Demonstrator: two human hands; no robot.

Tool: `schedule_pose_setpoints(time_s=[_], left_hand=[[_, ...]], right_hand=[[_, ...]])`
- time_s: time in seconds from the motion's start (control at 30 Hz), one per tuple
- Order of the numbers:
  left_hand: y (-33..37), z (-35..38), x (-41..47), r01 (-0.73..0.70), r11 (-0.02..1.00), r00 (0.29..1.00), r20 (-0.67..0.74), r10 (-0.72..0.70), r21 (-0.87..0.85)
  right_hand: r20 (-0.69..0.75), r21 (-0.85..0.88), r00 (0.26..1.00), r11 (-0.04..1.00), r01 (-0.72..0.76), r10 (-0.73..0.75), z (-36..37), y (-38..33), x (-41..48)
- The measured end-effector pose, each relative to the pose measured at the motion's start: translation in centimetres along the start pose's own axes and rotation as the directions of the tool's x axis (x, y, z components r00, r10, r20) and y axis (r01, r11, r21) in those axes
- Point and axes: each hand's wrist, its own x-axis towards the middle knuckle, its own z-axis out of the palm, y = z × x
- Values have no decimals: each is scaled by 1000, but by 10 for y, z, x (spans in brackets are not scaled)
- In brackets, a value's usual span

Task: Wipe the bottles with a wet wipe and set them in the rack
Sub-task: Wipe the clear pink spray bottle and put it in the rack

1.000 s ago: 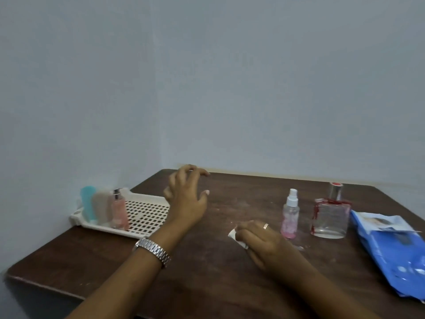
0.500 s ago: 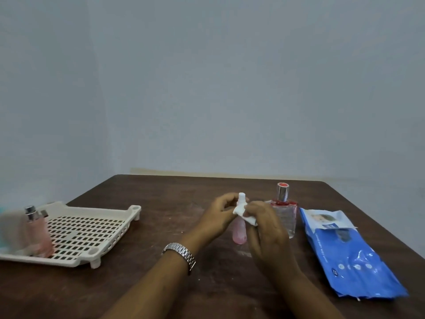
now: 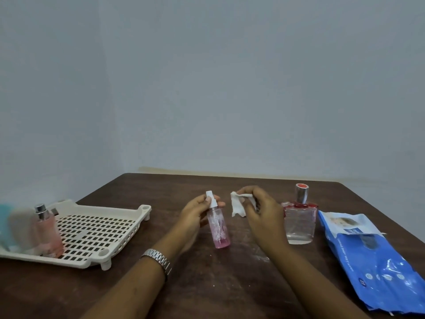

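While my left grip curls round the neck of the pink spray bottle, thumb against its white cap, the bottle leans slightly near the middle of the surface; whether its base touches the wood I cannot tell. My right grip pinches a crumpled wet wipe between thumb and fingertips, just beside the bottle's cap and apart from it. That grip covers the left edge of a square glass bottle with red trim, which stands behind it. The blue wipes pack lies at the right, its near right corner cut off by the frame. At the left, the cream rack holds an upright pink bottle. A teal shape and a beige shape beside it are blurred and cannot be identified. A metal watch sits on my left wrist.
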Motion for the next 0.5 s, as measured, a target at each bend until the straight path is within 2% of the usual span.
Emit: schedule_pose_setpoints(time_s=[0.17,0.33,0.5], left_hand=[[-12,1,1,-2,997,1000,16,3,-78],[-17,1,3,-70,996,996,43,72,-57],[-14,2,-3,-107,993,992,68,110,-39]], right_hand=[[110,-98,993,994,49,-38,18,12,-5],[48,-139,996,986,86,-80,18,18,-13],[98,-181,987,973,145,-129,21,10,-17]])
